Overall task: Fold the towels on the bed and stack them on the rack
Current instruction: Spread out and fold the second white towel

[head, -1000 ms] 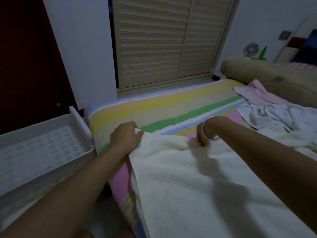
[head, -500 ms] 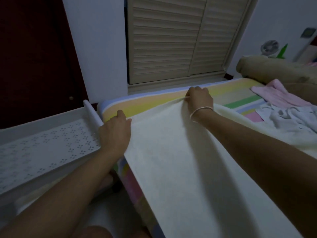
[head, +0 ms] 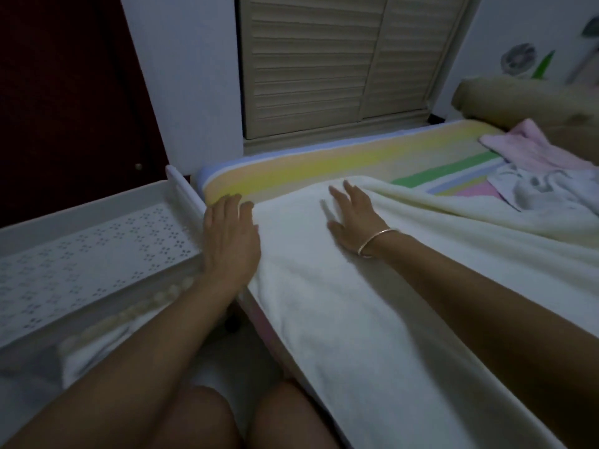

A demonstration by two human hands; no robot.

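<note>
Cream terry towel (head: pixel 372 303): near end runs off the bottom and right edges of the frame; a strip lies hidden beneath the right forearm (head: pixel 486 312).
Right hand (head: pixel 353 218): fingers smeared by motion at centre frame; palm concealed against the towel.
Left hand (head: pixel 230 241): palm hidden; whether the fingers reach under the towel's edge is not determinable.
White perforated plastic rack (head: pixel 97 254): cut by the left edge; pale cloth (head: pixel 97 338) on the level below is blurred, kind not determinable.
Crumpled pink towel (head: pixel 531 150), crumpled white towel (head: pixel 551 186): both cut by the right edge.
Round grey object (head: pixel 518 62): upper right, blurred, unidentifiable.
</note>
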